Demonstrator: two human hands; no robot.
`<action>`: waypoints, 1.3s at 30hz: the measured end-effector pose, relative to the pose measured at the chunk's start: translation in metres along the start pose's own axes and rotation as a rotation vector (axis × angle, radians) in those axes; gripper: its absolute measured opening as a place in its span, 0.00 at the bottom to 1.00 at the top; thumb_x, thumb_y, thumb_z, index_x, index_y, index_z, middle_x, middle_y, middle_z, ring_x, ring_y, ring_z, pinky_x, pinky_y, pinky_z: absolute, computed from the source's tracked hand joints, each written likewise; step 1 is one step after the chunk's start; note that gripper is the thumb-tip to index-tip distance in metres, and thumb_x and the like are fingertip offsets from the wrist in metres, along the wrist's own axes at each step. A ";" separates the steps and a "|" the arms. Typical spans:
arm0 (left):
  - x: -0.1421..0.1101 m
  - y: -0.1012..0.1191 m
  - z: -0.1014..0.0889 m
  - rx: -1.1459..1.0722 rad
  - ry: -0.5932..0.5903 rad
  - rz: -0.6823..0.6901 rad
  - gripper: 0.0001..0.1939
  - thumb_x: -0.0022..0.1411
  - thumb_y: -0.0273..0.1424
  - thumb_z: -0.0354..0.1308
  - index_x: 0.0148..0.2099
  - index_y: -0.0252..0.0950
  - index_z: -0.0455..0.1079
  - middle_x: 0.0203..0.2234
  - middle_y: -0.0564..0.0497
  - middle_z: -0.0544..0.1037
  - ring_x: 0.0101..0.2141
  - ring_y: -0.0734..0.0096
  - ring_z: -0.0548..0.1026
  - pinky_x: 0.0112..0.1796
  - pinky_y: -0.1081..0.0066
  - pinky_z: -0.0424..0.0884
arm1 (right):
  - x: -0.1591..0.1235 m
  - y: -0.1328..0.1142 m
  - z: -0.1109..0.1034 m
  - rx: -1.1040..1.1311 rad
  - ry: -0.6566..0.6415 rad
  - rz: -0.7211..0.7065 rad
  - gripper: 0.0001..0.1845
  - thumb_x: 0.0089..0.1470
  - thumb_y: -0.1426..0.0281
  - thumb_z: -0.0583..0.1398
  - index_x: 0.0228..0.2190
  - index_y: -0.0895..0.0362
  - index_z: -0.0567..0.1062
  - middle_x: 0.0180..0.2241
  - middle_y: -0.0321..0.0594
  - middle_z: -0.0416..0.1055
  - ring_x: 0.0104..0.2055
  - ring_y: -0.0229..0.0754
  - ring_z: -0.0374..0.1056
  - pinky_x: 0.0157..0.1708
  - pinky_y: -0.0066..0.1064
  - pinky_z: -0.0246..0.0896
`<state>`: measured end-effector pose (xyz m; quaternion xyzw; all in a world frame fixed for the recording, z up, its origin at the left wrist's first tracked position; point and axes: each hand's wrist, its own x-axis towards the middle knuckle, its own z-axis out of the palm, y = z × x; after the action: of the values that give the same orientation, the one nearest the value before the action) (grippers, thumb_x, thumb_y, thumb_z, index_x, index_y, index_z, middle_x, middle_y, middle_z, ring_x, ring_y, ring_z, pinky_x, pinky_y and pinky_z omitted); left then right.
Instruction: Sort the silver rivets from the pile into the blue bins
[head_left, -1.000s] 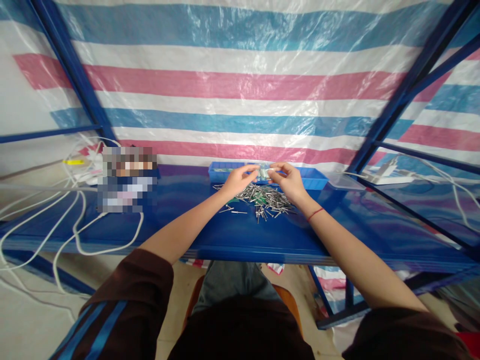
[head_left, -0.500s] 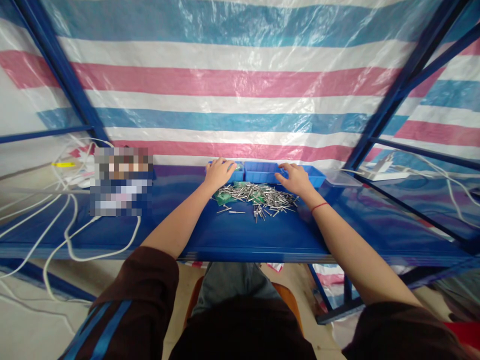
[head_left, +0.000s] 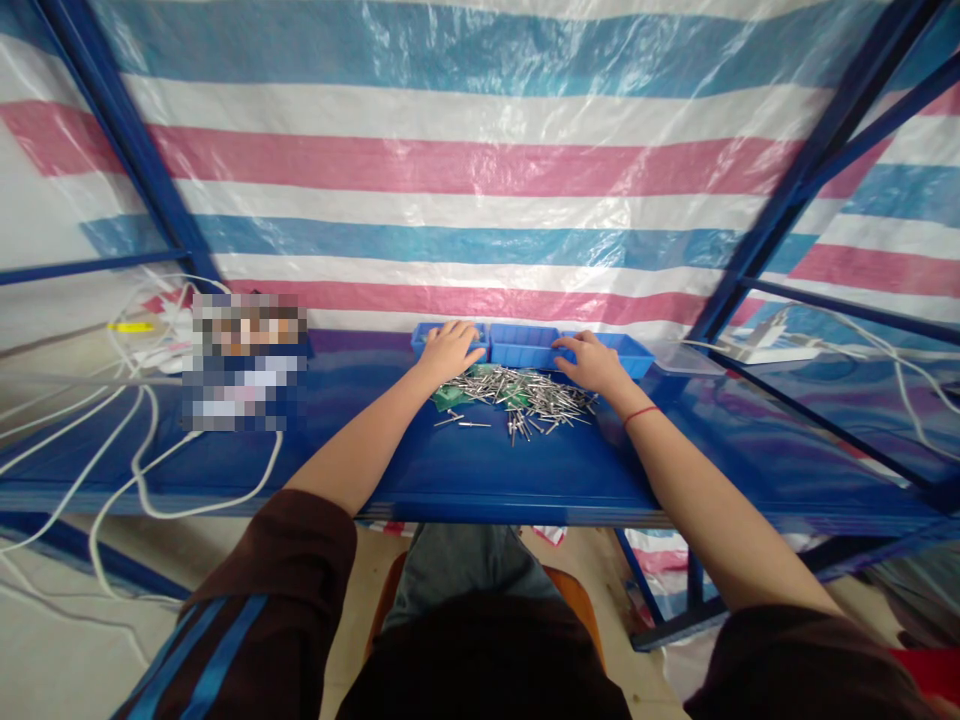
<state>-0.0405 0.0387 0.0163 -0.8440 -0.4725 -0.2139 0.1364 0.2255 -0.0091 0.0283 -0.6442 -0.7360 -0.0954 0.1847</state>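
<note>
Three blue plastic bins stand in a row at the back of the blue table. My left hand [head_left: 450, 352] lies over the front of the left bin [head_left: 421, 343], fingers spread and nothing seen in them. At the gap between the middle bin [head_left: 525, 348] and the right bin [head_left: 634, 356] is my right hand [head_left: 589, 361], its fingers apart and bent over the rims. A heap of metal pop rivets [head_left: 540, 392] lies in front of the bins, mixed with green pieces [head_left: 451, 393] that look like plastic film. Both hands partly cover their bins.
White cables [head_left: 142, 450] loop over the left side of the blue table [head_left: 480, 475]. A blurred-out patch [head_left: 247, 360] stands there. On the right lie a clear lid [head_left: 684, 356] and a white power strip [head_left: 776, 345]. Blue metal posts [head_left: 810, 180] frame the striped sheet behind.
My left hand has shifted slightly to the right over the left bin, with its thumb more spread. The right hand stays almost in place. The rivet heap looks the same.
</note>
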 end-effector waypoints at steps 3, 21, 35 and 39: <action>0.003 0.000 0.001 0.016 -0.083 0.009 0.23 0.66 0.41 0.47 0.59 0.37 0.62 0.53 0.42 0.70 0.53 0.53 0.66 0.51 0.54 0.59 | 0.000 0.001 0.001 0.007 0.003 -0.003 0.22 0.56 0.62 0.54 0.51 0.50 0.71 0.50 0.50 0.65 0.49 0.56 0.67 0.46 0.49 0.63; 0.003 0.023 -0.014 -0.156 -0.164 0.358 0.17 0.64 0.26 0.45 0.47 0.34 0.73 0.44 0.46 0.77 0.44 0.65 0.73 0.47 0.67 0.67 | 0.000 -0.034 0.010 0.062 -0.169 -0.273 0.20 0.52 0.78 0.49 0.40 0.58 0.78 0.40 0.44 0.77 0.42 0.44 0.72 0.44 0.31 0.61; -0.007 0.038 -0.024 -0.069 -0.292 0.166 0.17 0.64 0.30 0.46 0.47 0.36 0.74 0.41 0.43 0.77 0.42 0.58 0.75 0.45 0.63 0.67 | -0.001 -0.026 0.007 0.272 -0.341 -0.217 0.24 0.50 0.70 0.53 0.49 0.60 0.72 0.49 0.49 0.73 0.48 0.49 0.69 0.50 0.38 0.61; -0.007 0.034 -0.021 -0.163 -0.304 0.153 0.18 0.63 0.32 0.49 0.53 0.37 0.70 0.44 0.43 0.75 0.45 0.60 0.72 0.46 0.66 0.67 | -0.002 -0.025 0.010 0.350 -0.319 -0.224 0.27 0.46 0.73 0.56 0.50 0.61 0.69 0.49 0.49 0.72 0.48 0.47 0.69 0.50 0.36 0.61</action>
<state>-0.0196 0.0070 0.0306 -0.9084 -0.4031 -0.1106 0.0103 0.2001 -0.0107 0.0211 -0.5240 -0.8278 0.1164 0.1632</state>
